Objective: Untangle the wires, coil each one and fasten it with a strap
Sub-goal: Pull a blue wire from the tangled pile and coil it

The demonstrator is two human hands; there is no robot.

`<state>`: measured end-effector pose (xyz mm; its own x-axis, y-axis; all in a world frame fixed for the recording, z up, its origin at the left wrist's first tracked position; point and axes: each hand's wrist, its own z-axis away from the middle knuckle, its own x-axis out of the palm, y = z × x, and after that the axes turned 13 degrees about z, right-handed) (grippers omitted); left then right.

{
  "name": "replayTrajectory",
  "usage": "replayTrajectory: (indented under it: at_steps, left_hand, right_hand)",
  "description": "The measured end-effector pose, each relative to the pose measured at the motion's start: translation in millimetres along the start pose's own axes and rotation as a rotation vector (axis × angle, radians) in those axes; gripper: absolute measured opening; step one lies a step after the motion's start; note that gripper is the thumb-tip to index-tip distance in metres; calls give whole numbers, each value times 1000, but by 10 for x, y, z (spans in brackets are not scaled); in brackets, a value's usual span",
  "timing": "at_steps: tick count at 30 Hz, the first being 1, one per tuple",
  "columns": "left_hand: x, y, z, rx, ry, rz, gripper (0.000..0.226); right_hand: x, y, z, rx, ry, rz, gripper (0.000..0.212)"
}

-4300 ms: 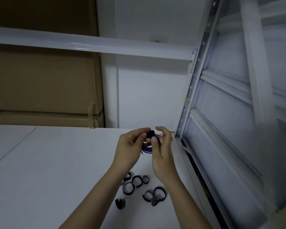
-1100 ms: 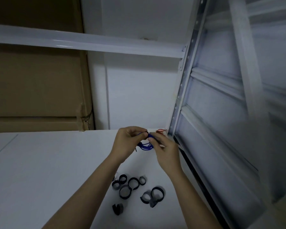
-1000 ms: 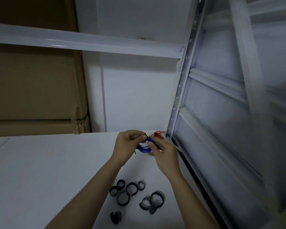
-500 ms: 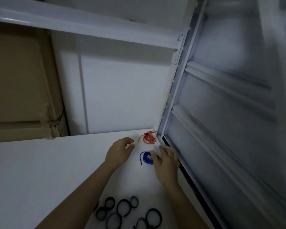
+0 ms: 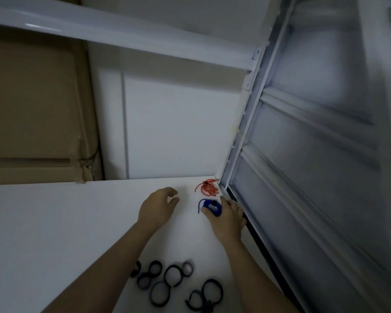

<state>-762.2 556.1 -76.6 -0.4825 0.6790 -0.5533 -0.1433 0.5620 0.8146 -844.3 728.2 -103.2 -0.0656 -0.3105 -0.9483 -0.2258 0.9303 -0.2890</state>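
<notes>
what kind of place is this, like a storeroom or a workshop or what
Probably a storeroom or stockroom: white metal shelving with a perforated upright, a large cardboard box at the back of the shelf, and a white shelf board serving as the work surface.
</notes>
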Motion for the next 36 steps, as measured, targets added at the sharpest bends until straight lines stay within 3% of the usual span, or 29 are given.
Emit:
replayTrajectory:
  at_steps: [5,10,13,18,26,36]
  left_hand:
    - [-445,70,355,83,201,-170,30]
    - [-1088,-10,904,83,324,-535,28]
    - [-1561,-133,1426,-38,357,-759,26]
    - [-2470,-340,2529,-294,415,-944,29]
    - [-3919,-681,4024,-613,599,-1016,36]
    - [-5898,-1543,4708,-652,692,-975,40]
  right_hand:
    - [-52,-162,251,-342,383,-23,23]
    - [-155,-593,523,-626,170,-106,30]
    - [-151,-970,751,-763,37,-76,36]
    - [-138,-1907,1433,-997,-15,-37,39]
    - [-256,-3525,2966,-1235,-7,-88,41]
    - [-210,-5818,4466,-1332,-2,-238,43]
